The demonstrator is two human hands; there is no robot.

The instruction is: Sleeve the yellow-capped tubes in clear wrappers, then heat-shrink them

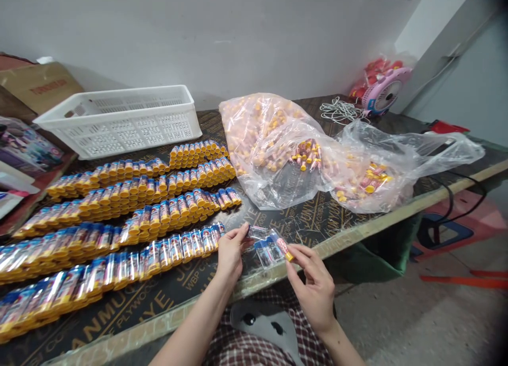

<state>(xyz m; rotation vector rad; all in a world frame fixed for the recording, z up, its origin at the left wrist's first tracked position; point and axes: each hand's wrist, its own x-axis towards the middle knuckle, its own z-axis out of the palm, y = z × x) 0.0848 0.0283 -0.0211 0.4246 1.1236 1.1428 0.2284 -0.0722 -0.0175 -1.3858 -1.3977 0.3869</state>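
My left hand [230, 252] pinches the edge of a small clear plastic sleeve [265, 247] lying near the table's front edge, with blue-labelled tubes inside it. My right hand [313, 281] holds a small pink tube with a yellow cap [284, 246] by its cap end, its tip at the sleeve's right side. Just left of my left hand, long rows of packed tubes with yellow caps [130, 218] cover the dark table [309, 223].
Two clear plastic bags of loose pink tubes [273, 144] [369, 181] lie at the middle right. A white plastic basket [119, 120] stands at the back left, cardboard and printed packs beyond it. A pink fan [383, 91] and cord sit at the far corner.
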